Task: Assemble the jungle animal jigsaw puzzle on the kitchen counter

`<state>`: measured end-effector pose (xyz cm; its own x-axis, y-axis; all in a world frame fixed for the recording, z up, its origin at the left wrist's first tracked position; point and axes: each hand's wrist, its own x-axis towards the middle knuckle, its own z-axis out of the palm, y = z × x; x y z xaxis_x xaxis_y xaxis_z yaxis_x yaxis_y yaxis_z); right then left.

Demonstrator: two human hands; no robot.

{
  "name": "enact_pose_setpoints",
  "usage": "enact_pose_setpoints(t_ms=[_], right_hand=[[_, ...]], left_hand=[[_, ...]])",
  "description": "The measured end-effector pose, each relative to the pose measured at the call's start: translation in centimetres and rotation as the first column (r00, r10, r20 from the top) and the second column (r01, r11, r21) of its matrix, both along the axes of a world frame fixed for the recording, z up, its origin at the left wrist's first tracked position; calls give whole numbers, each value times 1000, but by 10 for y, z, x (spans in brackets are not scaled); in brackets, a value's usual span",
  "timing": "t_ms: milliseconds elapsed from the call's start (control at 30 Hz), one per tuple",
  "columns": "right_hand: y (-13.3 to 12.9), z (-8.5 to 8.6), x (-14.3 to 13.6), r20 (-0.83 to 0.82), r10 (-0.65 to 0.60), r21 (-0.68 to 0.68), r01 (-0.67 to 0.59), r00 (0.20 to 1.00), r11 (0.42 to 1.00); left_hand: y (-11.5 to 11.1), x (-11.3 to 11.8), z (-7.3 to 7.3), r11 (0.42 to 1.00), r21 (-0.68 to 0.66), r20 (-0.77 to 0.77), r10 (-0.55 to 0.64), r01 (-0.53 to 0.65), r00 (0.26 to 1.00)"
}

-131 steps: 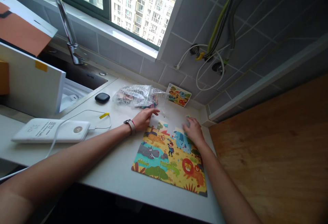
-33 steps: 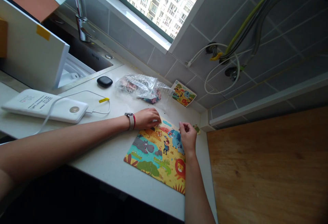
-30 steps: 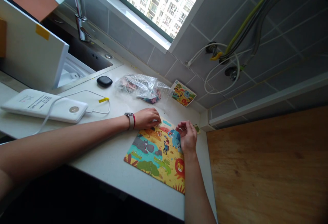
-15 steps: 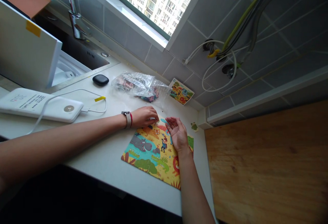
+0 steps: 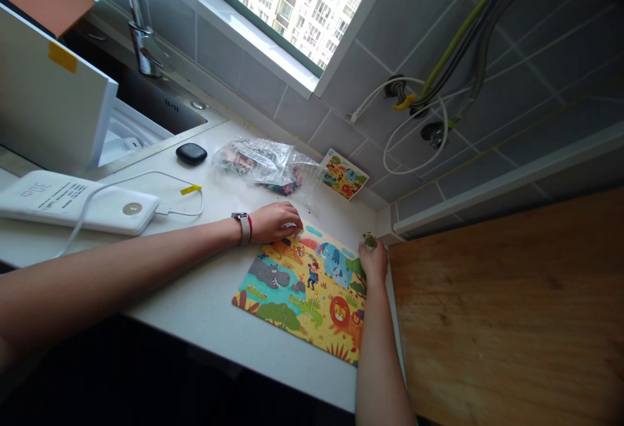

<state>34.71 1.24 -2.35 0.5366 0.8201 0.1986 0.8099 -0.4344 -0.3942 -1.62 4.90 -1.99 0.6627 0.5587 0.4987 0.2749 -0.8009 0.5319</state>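
A jigsaw puzzle [image 5: 312,302] with a colourful jungle-animal picture lies flat on the white counter, its pieces fitted together. My left hand [image 5: 279,221] rests at its far left corner, fingers curled and closed; what lies under the fingertips is hidden. At the right, just past the far right corner of the puzzle, my right hand [image 5: 374,262] pinches a small green puzzle piece [image 5: 369,239] between thumb and fingers. The elephant, lion and hippo parts of the picture are visible.
Behind the puzzle lie a crumpled clear plastic bag [image 5: 273,162] with pieces inside and a picture card [image 5: 344,173] leaning on the tiles. Leftward are a black case [image 5: 192,153] and a white power bank [image 5: 82,201] with a cable. A wooden board [image 5: 507,309] stands at the right.
My right hand has moved right, off the puzzle, and taken hold of the green puzzle piece that lay on the counter. My left hand has stayed put.
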Motion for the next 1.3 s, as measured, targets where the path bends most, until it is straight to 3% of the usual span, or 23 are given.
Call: enact_pose_setpoints(t_ms=[433,567,633,700,833,933,1000,1067,1200,1300], right_hand=[[7,-5,28,-84,73,217,-53,994,975],[7,5,17,-253,137,408,-23,958,913],[5,13,1,-444,262,506,-2,857,863],[0,21,-24,-598,386,521,-24,702,853],[-18,32,-85,-737,503,430,-260,453,865],[-30,34,-120,-783,521,375,-410,341,832],[-35,33,-134,-802,518,365,-442,298,819],[-36,30,-140,-813,514,385,-409,274,828],[-30,25,-135,-830,498,451,-225,250,864],[-26,23,-127,-883,445,427,-140,145,893]], left_hand=[[1,0,0,1000,-15,40,-9,10,999],[0,0,0,1000,-5,27,-4,4,1000],[0,0,1,1000,-12,23,7,-7,1000],[-2,0,2,999,-33,19,37,-37,999],[-6,-2,9,993,-109,19,44,-41,999],[-8,-3,13,989,-148,6,-25,26,1000],[-9,-3,14,986,-152,-21,-70,66,997],[-9,-4,15,984,-155,-42,-98,90,994],[-10,-3,19,976,-142,-49,-174,166,983],[-12,-3,21,954,-155,-119,-277,258,953]])
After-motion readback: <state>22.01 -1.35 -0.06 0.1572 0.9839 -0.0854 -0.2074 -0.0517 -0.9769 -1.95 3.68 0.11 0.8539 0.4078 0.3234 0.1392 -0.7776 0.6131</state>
